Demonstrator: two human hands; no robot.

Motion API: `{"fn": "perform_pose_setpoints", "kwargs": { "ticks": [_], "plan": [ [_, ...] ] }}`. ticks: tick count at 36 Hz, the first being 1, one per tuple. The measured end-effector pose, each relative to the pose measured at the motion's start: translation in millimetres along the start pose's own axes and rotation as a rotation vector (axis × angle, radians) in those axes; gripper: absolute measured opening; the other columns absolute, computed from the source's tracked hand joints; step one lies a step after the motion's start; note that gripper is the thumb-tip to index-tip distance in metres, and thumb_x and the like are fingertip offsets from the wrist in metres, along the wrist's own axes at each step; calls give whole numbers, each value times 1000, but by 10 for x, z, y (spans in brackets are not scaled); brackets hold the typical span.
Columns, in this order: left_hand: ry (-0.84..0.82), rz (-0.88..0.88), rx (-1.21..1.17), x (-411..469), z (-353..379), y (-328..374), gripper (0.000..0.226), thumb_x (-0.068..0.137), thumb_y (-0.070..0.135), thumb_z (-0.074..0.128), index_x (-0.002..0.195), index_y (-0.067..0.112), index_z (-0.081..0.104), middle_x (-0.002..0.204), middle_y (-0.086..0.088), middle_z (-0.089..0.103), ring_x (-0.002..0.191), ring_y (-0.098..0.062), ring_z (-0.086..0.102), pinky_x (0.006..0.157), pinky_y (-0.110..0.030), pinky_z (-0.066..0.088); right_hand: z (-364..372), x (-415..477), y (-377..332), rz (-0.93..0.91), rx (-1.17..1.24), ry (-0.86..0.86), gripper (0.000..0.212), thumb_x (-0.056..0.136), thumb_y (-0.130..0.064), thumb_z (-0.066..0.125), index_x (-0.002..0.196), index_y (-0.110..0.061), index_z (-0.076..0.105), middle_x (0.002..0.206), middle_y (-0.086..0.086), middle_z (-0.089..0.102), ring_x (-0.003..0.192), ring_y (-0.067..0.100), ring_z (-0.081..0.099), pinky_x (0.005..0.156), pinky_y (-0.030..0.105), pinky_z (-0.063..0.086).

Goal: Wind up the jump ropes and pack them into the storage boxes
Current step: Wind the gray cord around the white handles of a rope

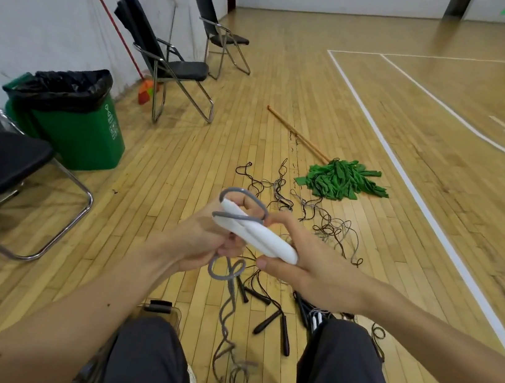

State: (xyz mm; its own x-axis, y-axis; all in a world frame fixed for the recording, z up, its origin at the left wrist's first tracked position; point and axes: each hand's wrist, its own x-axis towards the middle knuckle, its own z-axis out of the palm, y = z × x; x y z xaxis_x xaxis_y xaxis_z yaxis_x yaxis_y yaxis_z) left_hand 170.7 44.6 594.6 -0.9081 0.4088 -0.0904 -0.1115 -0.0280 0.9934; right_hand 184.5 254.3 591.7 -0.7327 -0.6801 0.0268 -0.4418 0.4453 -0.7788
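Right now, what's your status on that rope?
Left hand and right hand both gripping white handles. Grey cord looped at handles, rest trailing to floor. Loose ropes tangled ahead; storage box by left knee.

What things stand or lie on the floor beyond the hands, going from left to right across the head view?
Green bin → orange broom head → far black chair → green mop head. Things that overlap these are left out.
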Motion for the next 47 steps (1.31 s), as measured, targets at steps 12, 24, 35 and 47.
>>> {"fn": "perform_pose_setpoints", "kwargs": {
  "ticks": [12, 24, 35, 47],
  "plan": [
    [89, -185, -3, 38, 141, -88, 29, 108, 15, 37, 85, 11, 54, 52, 2, 40, 39, -4, 26, 38, -18, 17, 85, 2, 84, -42, 213, 92, 56, 101, -19, 60, 149, -36, 35, 75, -17, 54, 58, 3, 43, 52, 19, 39],
    [-3, -243, -63, 32, 265, -326, 26, 95, 35, 55, 105, 11, 56, 61, 4, 46, 52, -9, 37, 49, -20, 32, -25, 112, 198, 127, 653, 334, 19, 101, -13, 58, 120, -15, 57, 59, -12, 47, 49, 10, 32, 42, 22, 28],
    [99, -56, 836, -105, 160, -499, 26, 104, 38, 47, 92, 25, 66, 69, 3, 51, 64, -25, 52, 69, -47, 51, -336, -30, 778, 434, 547, 359, 23, 101, -16, 61, 122, -10, 54, 68, -1, 45, 50, 9, 35, 46, 23, 31],
    [51, 621, 1384, -97, 118, -23, 44, 102, 44, 38, 101, 16, 71, 71, 9, 61, 54, -8, 54, 45, -30, 49, -107, -211, 726, 507, 466, 70, 20, 101, -16, 61, 120, -14, 55, 64, -5, 45, 51, 9, 33, 47, 23, 31]
  ]
}}
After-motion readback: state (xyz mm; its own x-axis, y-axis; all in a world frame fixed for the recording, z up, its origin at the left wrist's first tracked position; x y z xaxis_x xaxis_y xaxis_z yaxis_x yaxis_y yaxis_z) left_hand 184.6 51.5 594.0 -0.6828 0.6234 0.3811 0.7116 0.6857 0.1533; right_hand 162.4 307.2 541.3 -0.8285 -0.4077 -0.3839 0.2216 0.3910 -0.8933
